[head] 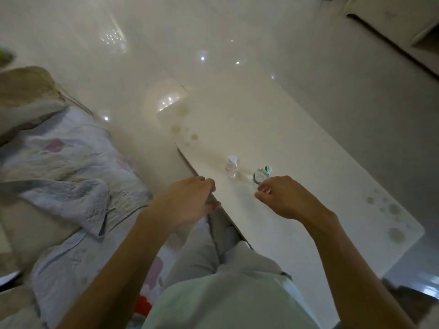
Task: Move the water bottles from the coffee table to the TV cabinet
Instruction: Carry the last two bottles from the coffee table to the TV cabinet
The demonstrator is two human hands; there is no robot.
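Head view: both hands are empty. The left hand (190, 200) is loosely curled at the near edge of the white surface (297, 162), grip half closed on nothing. The right hand (285, 198) has fingers bent, fingertips just beside the green-label bottle (261, 176), contact hard to tell. The white-cap bottle (231, 167) with a red band stands upright just left of it. Label text is too blurry to read. Plenty of bare surface beyond, with shiny floor (213, 32) past the far edge.
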